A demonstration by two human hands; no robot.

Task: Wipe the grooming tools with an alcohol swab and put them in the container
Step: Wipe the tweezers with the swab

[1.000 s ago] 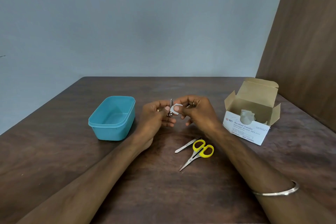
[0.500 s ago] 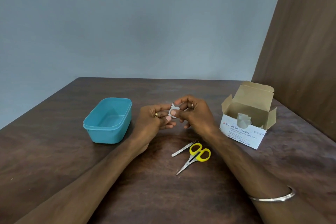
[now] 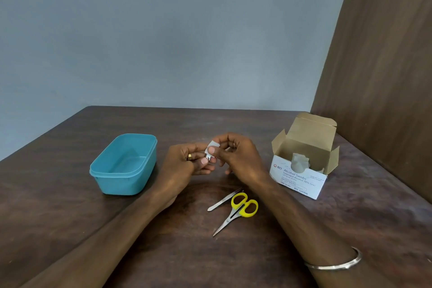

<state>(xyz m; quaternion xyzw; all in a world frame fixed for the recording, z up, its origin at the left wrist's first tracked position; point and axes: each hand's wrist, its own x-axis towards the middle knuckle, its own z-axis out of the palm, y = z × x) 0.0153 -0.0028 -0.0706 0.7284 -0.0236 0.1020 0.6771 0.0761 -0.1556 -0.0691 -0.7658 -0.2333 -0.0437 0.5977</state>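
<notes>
Sitting open and unlidded at the left of the dark wooden counter (image 3: 70,194), a teal plastic container (image 3: 124,163) waits within reach for cleaned tools. At centre, the left hand (image 3: 184,166) pinches a small metal grooming tool, likely a nail clipper (image 3: 207,156), steady above the counter, while the right hand (image 3: 236,159) folds a white alcohol swab (image 3: 213,147) round its upper end between thumb and fingers. Nearer the person, steel tweezers (image 3: 223,200) and yellow-handled scissors (image 3: 239,209) lie apparently unwiped. At right stands an opened cardboard box of alcohol swabs (image 3: 301,161).
</notes>
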